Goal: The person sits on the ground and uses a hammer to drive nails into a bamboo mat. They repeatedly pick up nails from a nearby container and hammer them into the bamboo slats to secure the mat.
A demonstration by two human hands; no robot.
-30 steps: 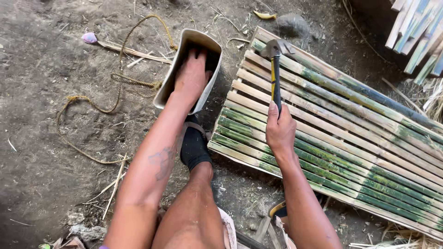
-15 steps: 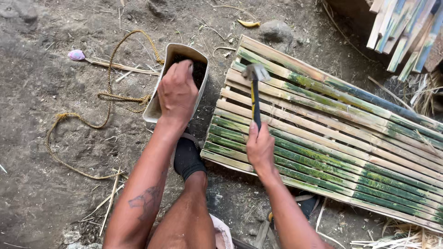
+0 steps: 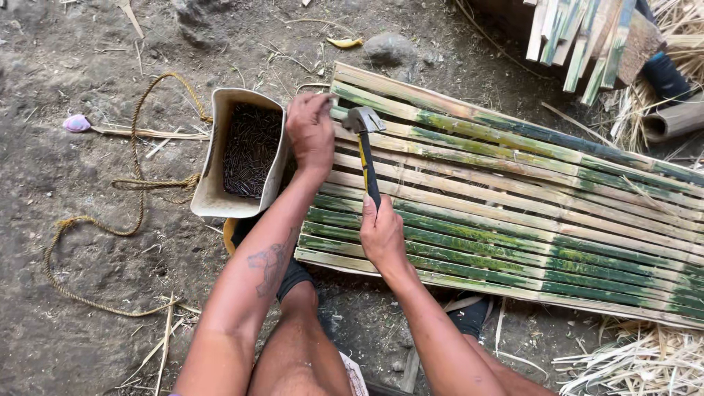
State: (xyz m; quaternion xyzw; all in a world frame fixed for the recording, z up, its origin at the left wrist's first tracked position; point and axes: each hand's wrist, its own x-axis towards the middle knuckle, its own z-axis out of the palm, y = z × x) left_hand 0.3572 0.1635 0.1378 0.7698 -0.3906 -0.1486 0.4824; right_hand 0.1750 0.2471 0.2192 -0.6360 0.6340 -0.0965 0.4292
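Note:
My right hand (image 3: 381, 235) grips the yellow-and-black handle of a hammer (image 3: 364, 150), whose steel head rests over the near-left end of a panel of green and tan bamboo slats (image 3: 513, 191). My left hand (image 3: 311, 132) hovers with its fingers pinched together at the panel's left edge, just beside the hammer head; something small may be between the fingertips, too small to make out. A pale open container (image 3: 209, 183) full of dark nails (image 3: 251, 150) stands on the dirt directly left of that hand.
A tan rope (image 3: 139, 183) loops over the dirt at the left, by a small pink object (image 3: 76, 123). A stone (image 3: 389, 50) lies beyond the panel. Cut bamboo strips (image 3: 579, 37) are stacked at the top right, dry shavings (image 3: 638, 363) at the bottom right. My knee and foot sit below.
My left hand has come out of the nail container and moved right to the panel's edge by the hammer head. The view has shifted slightly.

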